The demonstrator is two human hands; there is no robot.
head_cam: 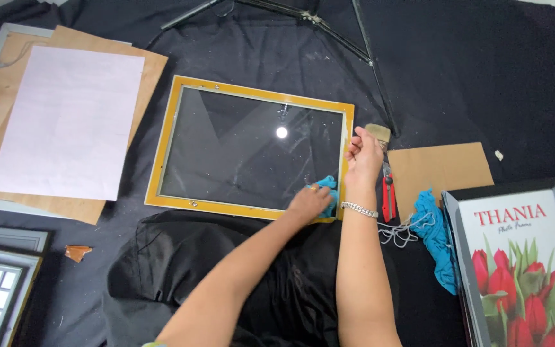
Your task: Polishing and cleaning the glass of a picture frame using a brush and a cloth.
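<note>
Left hand [309, 202] clenches a blue cloth [329, 187] on the glass (frame's [252, 144] five o'clock corner). Right hand [362, 157], fingers loosely curled and released, rests on the frame's right edge.

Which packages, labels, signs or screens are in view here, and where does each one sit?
Printed insert in a picture frame: lower right corner, rectangular, white with red tulips, green leaves and red lettering, dark and silver border.
Blank white sheet: upper left, lying on a brown board, no print visible.
No screens or signs.
</note>
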